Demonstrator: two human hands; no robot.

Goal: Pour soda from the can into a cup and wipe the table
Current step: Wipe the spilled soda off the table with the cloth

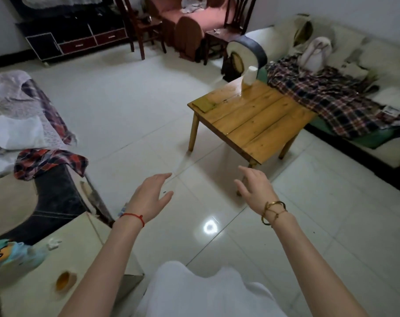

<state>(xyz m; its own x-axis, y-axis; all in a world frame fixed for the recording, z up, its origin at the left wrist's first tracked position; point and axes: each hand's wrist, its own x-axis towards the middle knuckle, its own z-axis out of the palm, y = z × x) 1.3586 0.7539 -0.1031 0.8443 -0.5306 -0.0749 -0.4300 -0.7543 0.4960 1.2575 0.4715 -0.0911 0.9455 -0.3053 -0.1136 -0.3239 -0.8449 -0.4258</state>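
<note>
The person holds both bare arms out in front, over the shiny white tile floor (130, 115). The left hand (152, 193) is at about 7 o'clock from the middle of the view. Its fingers are straight and loose, the thumb sticks out to the side, and it holds nothing. A thin red string (135, 217) goes around that wrist. The right hand (255, 186) is at about 5 o'clock. Its fingers are spread a little and bent just a bit, and it holds nothing too. Gold bangles (273, 212) sit on that wrist. The two hands are apart, with bare floor between them.

A small wooden table (258, 117) stands at about 2 o'clock, past the right hand. A white cup (249, 75) stands upright on the far corner of the table, near the arm of the sofa. A flat yellow-green thing (203, 104) lies on the table's left edge; it is too blurry to name. No soda can can be picked out.

A pale sofa (354, 56) runs along the right side, just beside the table. A plaid blanket (320, 94) lies over its seat, and a white bag (315, 53) sits on it. At 12 o'clock are dark wooden chairs (142, 26) and a pink seat (194, 17). A low dark cabinet (75, 37) with drawers is at 11 o'clock. At 9 o'clock, cloths are piled on another seat (23, 115). At 7 o'clock is a pale tabletop (84, 243) with a small orange cup (65, 281) on it.
</note>
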